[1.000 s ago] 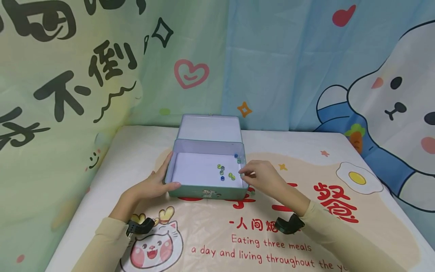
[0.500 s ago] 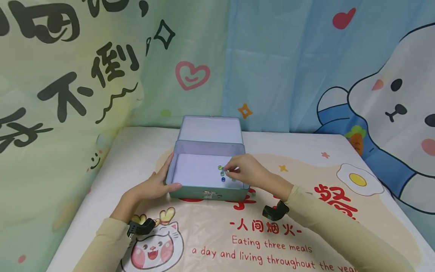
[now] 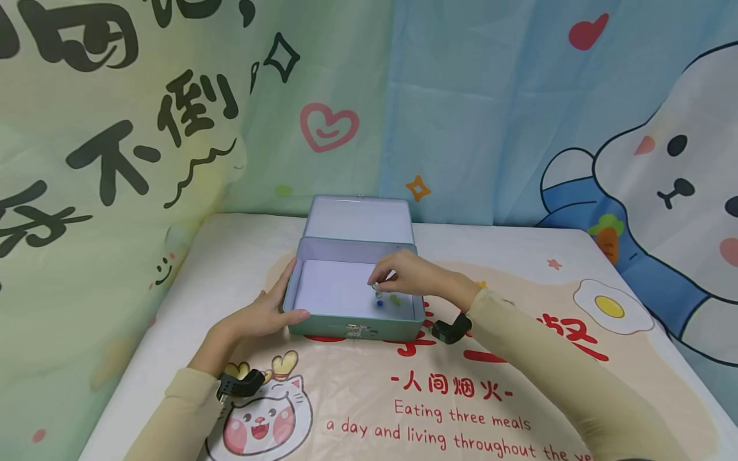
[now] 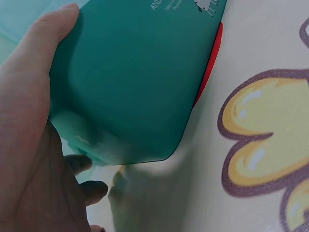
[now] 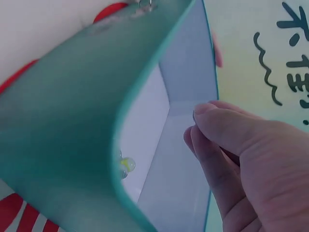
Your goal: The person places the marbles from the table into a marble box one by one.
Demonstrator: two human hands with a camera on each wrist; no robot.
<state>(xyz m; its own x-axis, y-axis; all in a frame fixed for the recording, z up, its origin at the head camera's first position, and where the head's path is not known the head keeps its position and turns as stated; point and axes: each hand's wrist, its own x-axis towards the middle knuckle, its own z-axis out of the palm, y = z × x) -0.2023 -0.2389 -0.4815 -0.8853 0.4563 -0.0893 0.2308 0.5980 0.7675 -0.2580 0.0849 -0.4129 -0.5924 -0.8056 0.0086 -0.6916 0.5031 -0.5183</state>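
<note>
A green tin box (image 3: 325, 326) with a pale inside stands on the table, its hinged lid (image 3: 359, 219) tipped back. My left hand (image 3: 262, 312) grips the box at its left end. The thumb lies on the front rim and the fingers run along the side, as the left wrist view shows. Over the right half of the box, my right hand (image 3: 410, 272) pinches a small glass marble between thumb and fingertips, mostly hidden by them. Beneath it a blue marble (image 3: 379, 303) and yellow-green marbles (image 3: 395, 299) lie on the box floor. The right wrist view shows a yellow-streaked marble (image 5: 128, 164).
A printed cloth (image 3: 461, 410) covers the table. Behind the box hangs a patterned curtain (image 3: 461, 115), close to the lid. A dark wrist camera (image 3: 452, 330) sits on the right wrist, another camera (image 3: 241, 384) on the left.
My right hand has moved left from the right wall of the box to above the marbles, then slightly farther left. The left hand keeps its hold on the box.
</note>
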